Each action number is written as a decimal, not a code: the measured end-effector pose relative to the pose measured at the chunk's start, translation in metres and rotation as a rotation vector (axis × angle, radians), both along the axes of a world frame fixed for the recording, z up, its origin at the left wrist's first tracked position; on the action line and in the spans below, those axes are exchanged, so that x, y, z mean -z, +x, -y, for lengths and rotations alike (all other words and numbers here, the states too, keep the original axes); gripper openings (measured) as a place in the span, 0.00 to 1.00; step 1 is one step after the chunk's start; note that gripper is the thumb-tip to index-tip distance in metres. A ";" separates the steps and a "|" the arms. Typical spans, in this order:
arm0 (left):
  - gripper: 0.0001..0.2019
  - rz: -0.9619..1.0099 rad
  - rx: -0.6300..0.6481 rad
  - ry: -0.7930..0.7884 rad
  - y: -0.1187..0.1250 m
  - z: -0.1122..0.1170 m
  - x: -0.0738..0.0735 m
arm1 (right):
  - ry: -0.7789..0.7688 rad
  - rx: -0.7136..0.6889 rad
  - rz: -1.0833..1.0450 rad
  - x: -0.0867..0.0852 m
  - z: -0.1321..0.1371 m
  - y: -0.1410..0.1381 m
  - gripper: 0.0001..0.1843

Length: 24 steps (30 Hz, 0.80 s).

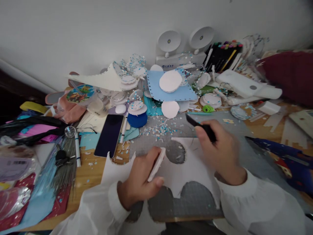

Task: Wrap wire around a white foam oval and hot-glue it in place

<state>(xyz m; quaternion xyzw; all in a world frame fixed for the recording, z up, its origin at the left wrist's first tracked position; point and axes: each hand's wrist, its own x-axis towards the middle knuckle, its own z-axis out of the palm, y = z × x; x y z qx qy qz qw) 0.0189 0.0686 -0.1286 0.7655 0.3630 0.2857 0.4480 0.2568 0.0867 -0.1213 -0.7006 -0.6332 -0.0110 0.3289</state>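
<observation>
My left hand pinches a thick white disc with a rough rim, tilted nearly on edge. My right hand is wrapped around a black craft knife, its dark blade end pointing up and to the left. Beneath both hands lies a white sheet with several rounded cut-outs. Grey cutting mat shows through these openings. The knife is held above the sheet's far edge, apart from the disc.
Blue and white scraps litter the mat. A phone lies at left, a blue glue gun at right. Behind stand stacked white discs, a blue sheet bearing another disc, a twin-head lamp and markers.
</observation>
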 end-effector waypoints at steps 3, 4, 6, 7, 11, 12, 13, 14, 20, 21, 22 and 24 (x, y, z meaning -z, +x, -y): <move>0.28 0.055 -0.106 -0.046 0.000 0.002 0.007 | -0.074 0.157 0.013 -0.006 -0.009 0.011 0.21; 0.26 0.055 -0.143 -0.065 0.000 0.002 0.008 | -0.098 0.202 0.038 -0.007 -0.012 0.015 0.21; 0.22 0.016 -0.187 -0.070 0.001 0.002 0.006 | -0.174 0.271 0.113 -0.007 -0.018 0.022 0.20; 0.20 -0.021 -0.202 -0.053 0.002 0.002 0.004 | -0.219 0.284 0.157 -0.005 -0.020 0.025 0.20; 0.24 -0.131 -0.279 0.064 0.007 0.001 -0.002 | -0.295 0.224 0.281 0.010 -0.027 0.035 0.18; 0.27 -0.141 -0.294 0.077 0.009 0.001 -0.002 | -0.269 0.202 0.291 0.014 -0.028 0.036 0.18; 0.30 -0.149 -0.304 0.076 0.010 0.001 -0.002 | -0.218 0.180 0.283 0.016 -0.029 0.035 0.18; 0.33 -0.156 -0.311 0.062 0.011 0.001 -0.002 | -0.140 0.150 0.257 0.018 -0.029 0.033 0.18; 0.41 -0.157 -0.307 -0.057 0.012 0.001 0.000 | 0.211 -0.367 -0.085 0.007 -0.010 -0.002 0.06; 0.41 -0.144 -0.286 -0.051 0.012 0.001 0.001 | 0.178 -0.458 -0.095 0.004 -0.004 -0.009 0.06; 0.41 -0.128 -0.263 -0.035 0.011 0.001 0.002 | 0.148 -0.529 -0.097 0.003 0.001 -0.016 0.05; 0.41 -0.093 -0.225 0.012 0.010 0.002 0.003 | 0.106 -0.620 -0.080 0.001 0.009 -0.026 0.05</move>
